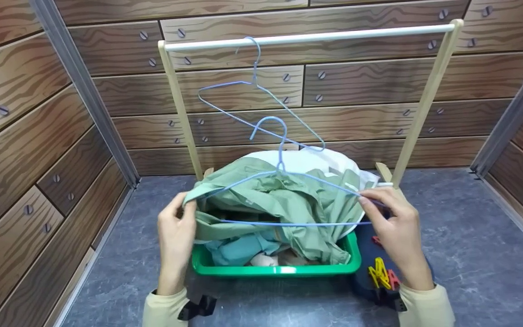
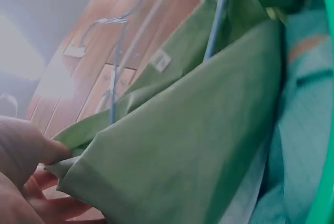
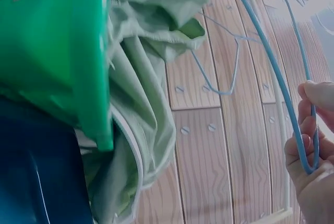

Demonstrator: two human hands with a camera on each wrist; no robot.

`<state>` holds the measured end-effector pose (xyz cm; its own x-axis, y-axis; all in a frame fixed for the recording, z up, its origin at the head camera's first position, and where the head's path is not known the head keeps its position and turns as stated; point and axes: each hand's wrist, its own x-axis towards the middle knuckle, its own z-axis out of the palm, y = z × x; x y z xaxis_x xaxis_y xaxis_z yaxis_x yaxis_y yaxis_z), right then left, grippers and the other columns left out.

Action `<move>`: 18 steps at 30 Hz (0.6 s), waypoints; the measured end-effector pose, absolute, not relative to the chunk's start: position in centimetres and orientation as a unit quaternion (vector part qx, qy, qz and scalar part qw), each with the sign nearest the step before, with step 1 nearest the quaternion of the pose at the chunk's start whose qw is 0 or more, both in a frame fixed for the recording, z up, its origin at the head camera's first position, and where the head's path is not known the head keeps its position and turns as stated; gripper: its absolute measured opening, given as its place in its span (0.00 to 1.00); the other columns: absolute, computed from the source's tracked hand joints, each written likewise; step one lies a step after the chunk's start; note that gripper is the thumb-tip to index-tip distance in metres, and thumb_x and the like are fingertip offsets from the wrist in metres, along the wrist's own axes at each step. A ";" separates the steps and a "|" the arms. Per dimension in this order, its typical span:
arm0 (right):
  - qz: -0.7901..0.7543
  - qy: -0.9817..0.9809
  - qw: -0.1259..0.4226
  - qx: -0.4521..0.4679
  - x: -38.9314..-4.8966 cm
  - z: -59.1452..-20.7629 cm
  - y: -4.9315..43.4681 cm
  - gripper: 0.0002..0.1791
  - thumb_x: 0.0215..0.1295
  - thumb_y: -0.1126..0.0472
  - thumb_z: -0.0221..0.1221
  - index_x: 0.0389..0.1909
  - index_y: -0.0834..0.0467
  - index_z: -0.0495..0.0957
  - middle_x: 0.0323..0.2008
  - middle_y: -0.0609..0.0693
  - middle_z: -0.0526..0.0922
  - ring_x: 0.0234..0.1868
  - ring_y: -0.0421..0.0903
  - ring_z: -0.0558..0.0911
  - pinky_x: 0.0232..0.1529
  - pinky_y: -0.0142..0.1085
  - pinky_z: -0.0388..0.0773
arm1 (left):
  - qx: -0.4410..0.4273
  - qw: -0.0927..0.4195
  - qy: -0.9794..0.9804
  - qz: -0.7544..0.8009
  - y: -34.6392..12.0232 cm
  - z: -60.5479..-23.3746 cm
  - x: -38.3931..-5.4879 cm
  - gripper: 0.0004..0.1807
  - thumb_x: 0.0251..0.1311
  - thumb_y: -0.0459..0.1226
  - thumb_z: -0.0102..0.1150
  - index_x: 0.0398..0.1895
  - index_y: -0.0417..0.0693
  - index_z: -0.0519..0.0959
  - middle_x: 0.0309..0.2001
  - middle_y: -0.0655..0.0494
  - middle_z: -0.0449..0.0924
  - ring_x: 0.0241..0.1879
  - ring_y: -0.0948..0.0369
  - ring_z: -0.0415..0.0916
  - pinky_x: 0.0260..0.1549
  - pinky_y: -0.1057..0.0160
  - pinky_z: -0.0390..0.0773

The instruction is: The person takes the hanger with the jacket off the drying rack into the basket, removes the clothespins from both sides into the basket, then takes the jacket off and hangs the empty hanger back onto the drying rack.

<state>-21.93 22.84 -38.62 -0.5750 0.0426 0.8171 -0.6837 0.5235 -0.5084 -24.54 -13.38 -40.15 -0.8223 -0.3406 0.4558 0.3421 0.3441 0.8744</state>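
Note:
A blue wire hanger [image 1: 281,171] is held level over a heap of clothes. My right hand [image 1: 392,231] grips its right end, and the right wrist view shows the bent wire [image 3: 308,151] between thumb and fingers. My left hand [image 1: 176,236] pinches the edge of a light green garment [image 1: 261,186]. The hanger's left end is hidden inside that green cloth, as the left wrist view shows the wire [image 2: 214,36] running behind the fabric [image 2: 177,140]. The rest of the garment drapes over a green basket [image 1: 275,271].
A second blue hanger [image 1: 261,86] hangs from the white bar [image 1: 311,37] of a wooden-legged rack. Teal cloth [image 1: 239,249] and white cloth [image 1: 329,160] lie in the basket. On its right, a dark blue tray [image 1: 363,281] holds yellow clothespins [image 1: 379,273] and red ones.

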 end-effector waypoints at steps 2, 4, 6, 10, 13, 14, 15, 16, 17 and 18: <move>0.447 -0.770 0.407 0.206 -22.0 -38.6 23.3 0.09 0.55 0.76 0.61 0.36 0.63 0.83 0.35 0.55 0.80 0.36 0.45 0.77 0.37 0.26 0.71 | -0.013 0.278 -0.716 -0.640 -13.8 -39.9 -24.6 0.09 0.66 0.34 0.51 0.39 0.48 0.82 0.29 0.49 0.76 0.27 0.59 0.68 0.26 0.64 0.69; 0.454 -0.770 0.400 0.204 -22.0 -38.7 23.7 0.09 0.55 0.76 0.61 0.36 0.64 0.83 0.35 0.56 0.80 0.36 0.45 0.77 0.37 0.26 0.72 | -0.025 0.259 -0.663 -0.702 -14.2 -40.0 -24.9 0.10 0.66 0.32 0.50 0.43 0.42 0.81 0.37 0.46 0.78 0.32 0.58 0.71 0.28 0.65 0.72; 0.460 -0.769 0.395 0.203 -22.1 -38.8 24.1 0.09 0.56 0.76 0.60 0.36 0.64 0.82 0.35 0.56 0.80 0.36 0.45 0.77 0.37 0.26 0.72 | -0.032 0.240 -0.616 -0.750 -14.7 -40.1 -25.3 0.12 0.65 0.29 0.50 0.48 0.41 0.79 0.43 0.45 0.78 0.32 0.59 0.73 0.27 0.65 0.75; 0.475 -0.765 0.383 0.205 -22.3 -39.1 24.7 0.08 0.57 0.76 0.59 0.36 0.65 0.82 0.34 0.57 0.79 0.36 0.46 0.77 0.37 0.26 0.72 | -0.042 0.220 -0.567 -0.793 -16.2 -41.1 -26.3 0.17 0.61 0.25 0.51 0.53 0.42 0.75 0.47 0.44 0.78 0.25 0.61 0.74 0.13 0.67 0.72; 0.487 -0.761 0.373 0.210 -22.4 -39.3 24.9 0.08 0.58 0.76 0.59 0.36 0.66 0.82 0.34 0.59 0.79 0.36 0.47 0.76 0.37 0.27 0.72 | -0.039 0.221 -0.582 -0.782 -17.2 -41.6 -26.6 0.14 0.58 0.22 0.54 0.46 0.37 0.78 0.43 0.42 0.80 0.21 0.60 0.73 0.09 0.65 0.71; 0.490 -0.760 0.370 0.212 -22.4 -39.3 24.9 0.08 0.58 0.76 0.58 0.36 0.66 0.82 0.34 0.59 0.79 0.36 0.46 0.76 0.37 0.27 0.72 | -0.038 0.223 -0.586 -0.778 -17.5 -41.8 -26.7 0.12 0.57 0.22 0.54 0.43 0.35 0.79 0.41 0.43 0.80 0.20 0.60 0.73 0.09 0.65 0.71; 0.494 -0.759 0.367 0.213 -22.4 -39.3 25.0 0.08 0.58 0.77 0.58 0.36 0.67 0.82 0.34 0.60 0.79 0.36 0.46 0.76 0.37 0.27 0.72 | -0.038 0.222 -0.586 -0.778 -17.7 -41.8 -26.7 0.10 0.56 0.22 0.55 0.41 0.33 0.79 0.38 0.42 0.80 0.20 0.60 0.73 0.09 0.65 0.72; 0.497 -0.757 0.365 0.215 -22.4 -39.3 25.0 0.08 0.58 0.77 0.58 0.36 0.67 0.81 0.34 0.60 0.78 0.36 0.46 0.76 0.37 0.27 0.72 | -0.041 0.219 -0.581 -0.783 -17.9 -41.9 -26.8 0.09 0.56 0.22 0.55 0.40 0.32 0.79 0.35 0.42 0.80 0.19 0.60 0.73 0.09 0.64 0.72; 0.502 -0.755 0.363 0.216 -22.4 -39.3 25.1 0.08 0.57 0.78 0.58 0.36 0.67 0.81 0.34 0.60 0.78 0.36 0.45 0.76 0.37 0.27 0.72 | -0.045 0.211 -0.569 -0.794 -18.0 -41.9 -26.8 0.09 0.56 0.22 0.56 0.40 0.30 0.79 0.34 0.43 0.80 0.18 0.59 0.73 0.10 0.65 0.73; 0.506 -0.753 0.361 0.216 -22.4 -39.3 25.1 0.09 0.57 0.78 0.58 0.36 0.68 0.81 0.34 0.61 0.78 0.36 0.44 0.77 0.37 0.27 0.73 | -0.051 0.202 -0.552 -0.808 -18.1 -41.9 -26.8 0.09 0.56 0.22 0.56 0.41 0.30 0.79 0.34 0.43 0.79 0.19 0.59 0.74 0.10 0.65 0.73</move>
